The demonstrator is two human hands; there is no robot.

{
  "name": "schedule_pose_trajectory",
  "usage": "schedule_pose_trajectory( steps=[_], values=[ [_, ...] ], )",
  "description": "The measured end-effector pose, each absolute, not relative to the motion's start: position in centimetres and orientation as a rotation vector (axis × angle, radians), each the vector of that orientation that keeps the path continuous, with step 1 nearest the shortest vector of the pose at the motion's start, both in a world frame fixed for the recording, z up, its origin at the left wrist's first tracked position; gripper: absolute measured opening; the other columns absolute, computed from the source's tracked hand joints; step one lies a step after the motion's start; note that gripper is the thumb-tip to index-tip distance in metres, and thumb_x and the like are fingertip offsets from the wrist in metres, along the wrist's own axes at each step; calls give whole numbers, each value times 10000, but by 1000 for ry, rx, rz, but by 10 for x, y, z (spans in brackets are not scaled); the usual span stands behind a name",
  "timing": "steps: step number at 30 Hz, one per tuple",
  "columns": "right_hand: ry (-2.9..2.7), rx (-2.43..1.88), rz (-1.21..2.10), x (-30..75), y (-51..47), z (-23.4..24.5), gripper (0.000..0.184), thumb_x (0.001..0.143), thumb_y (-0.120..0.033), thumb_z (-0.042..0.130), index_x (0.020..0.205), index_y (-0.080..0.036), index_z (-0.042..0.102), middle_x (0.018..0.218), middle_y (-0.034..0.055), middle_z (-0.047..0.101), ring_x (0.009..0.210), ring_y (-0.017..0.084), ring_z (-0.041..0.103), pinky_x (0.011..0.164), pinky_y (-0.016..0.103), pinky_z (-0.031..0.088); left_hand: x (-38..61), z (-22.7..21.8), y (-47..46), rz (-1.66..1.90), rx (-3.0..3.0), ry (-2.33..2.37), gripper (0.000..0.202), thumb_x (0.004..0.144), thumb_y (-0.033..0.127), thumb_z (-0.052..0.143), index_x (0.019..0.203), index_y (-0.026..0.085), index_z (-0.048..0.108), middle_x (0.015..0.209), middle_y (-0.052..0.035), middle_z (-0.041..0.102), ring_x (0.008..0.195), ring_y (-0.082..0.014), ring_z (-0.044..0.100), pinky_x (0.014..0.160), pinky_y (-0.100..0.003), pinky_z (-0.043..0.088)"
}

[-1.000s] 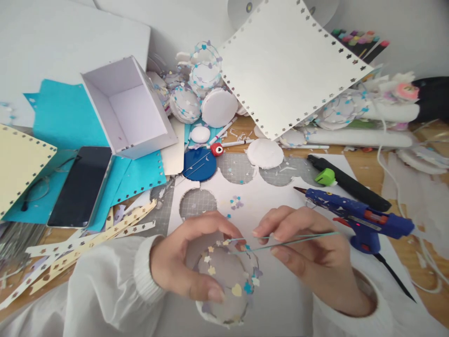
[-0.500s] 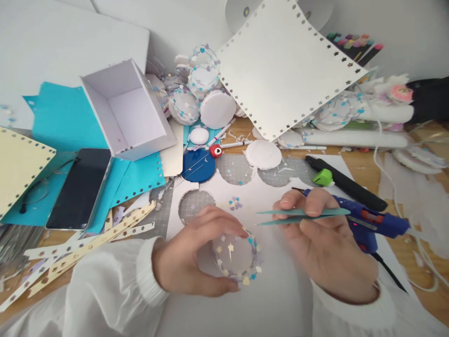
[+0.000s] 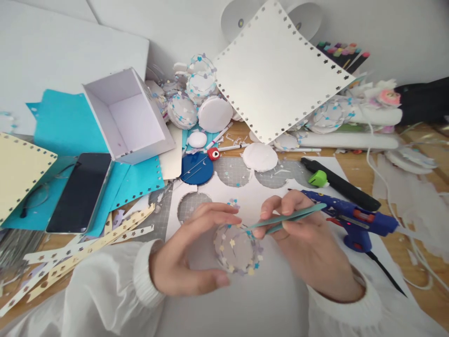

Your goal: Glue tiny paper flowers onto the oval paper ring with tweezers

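Observation:
A round white disc [image 3: 242, 250] ringed with small blue, lilac and cream paper shapes on thin wire sits low in the middle. My left hand [image 3: 191, 252] curves around its left side, fingers and thumb apart; the fingertips are near the top edge and the thumb appears off the rim. Teal tweezers [image 3: 298, 215] are gripped in my right hand [image 3: 301, 238]. Their tips point left, close to the ring's upper right edge. Just beyond the disc lies a small pile of loose paper shapes [image 3: 233, 203].
To the right lie a blue glue gun [image 3: 354, 217] and a black tool with a green clip [image 3: 340, 185]. A white box [image 3: 129, 117], phone [image 3: 80, 192] and blue sheets [image 3: 70, 121] stand left. Punched white card [image 3: 280, 70] leans behind, near several decorated discs [image 3: 182, 110].
My left thumb has moved away from the disc's lower edge, and the fingers have opened. My right hand has moved left, tilting the tweezers so their tips come down near the ring.

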State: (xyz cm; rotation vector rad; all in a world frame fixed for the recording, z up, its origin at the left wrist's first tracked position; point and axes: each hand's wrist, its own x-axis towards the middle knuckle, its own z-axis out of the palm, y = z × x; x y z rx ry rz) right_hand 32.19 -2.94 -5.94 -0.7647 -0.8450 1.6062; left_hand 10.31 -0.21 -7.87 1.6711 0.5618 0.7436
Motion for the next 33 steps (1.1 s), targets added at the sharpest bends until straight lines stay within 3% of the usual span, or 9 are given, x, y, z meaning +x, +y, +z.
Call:
schedule_pose_trajectory(
  steps=[5, 15, 21, 26, 33],
  values=[
    [-839, -723, 1677, 318, -31, -64, 75, 872, -194, 574, 873, -269, 574, 948, -26, 681, 783, 177, 734, 734, 337, 593, 101, -83, 3, 772, 1495, 509, 488, 804, 407, 647, 1245, 206, 593, 1333, -161, 503, 1260, -353, 437, 1049, -497, 361],
    [-937, -751, 1647, 313, -33, -65, 67, 899, -221, 557, 889, -287, 555, 1048, -16, 640, 867, 185, 718, 851, 412, 558, 99, -85, 6, 814, 1325, 429, 326, 834, 287, 639, 1156, 239, 665, 1273, -126, 562, 1219, -313, 486, 1025, -480, 389],
    [-1204, -875, 1501, 317, -37, -73, 85, 919, -260, 524, 886, -294, 596, 1132, 23, 564, 1143, 188, 545, 963, 378, 475, 103, -86, 4, 869, 1117, 539, 162, 849, 272, 635, 973, 207, 716, 1089, -98, 595, 1040, -226, 551, 882, -336, 451],
    [-1328, -911, 1401, 317, -37, -70, 115, 924, -243, 526, 877, -295, 616, 1050, 22, 577, 1042, 158, 550, 885, 301, 486, 104, -87, 5, 889, 1056, 524, 87, 824, 241, 668, 881, 195, 714, 977, -72, 588, 937, -181, 547, 796, -278, 446],
    [-1376, -898, 1444, 318, -38, -66, 131, 929, -271, 526, 872, -288, 642, 1042, 28, 599, 1001, 167, 579, 883, 315, 478, 102, -89, 8, 862, 1101, 467, 91, 765, 246, 726, 780, 174, 672, 947, -59, 547, 898, -164, 511, 750, -253, 434]
  ],
)
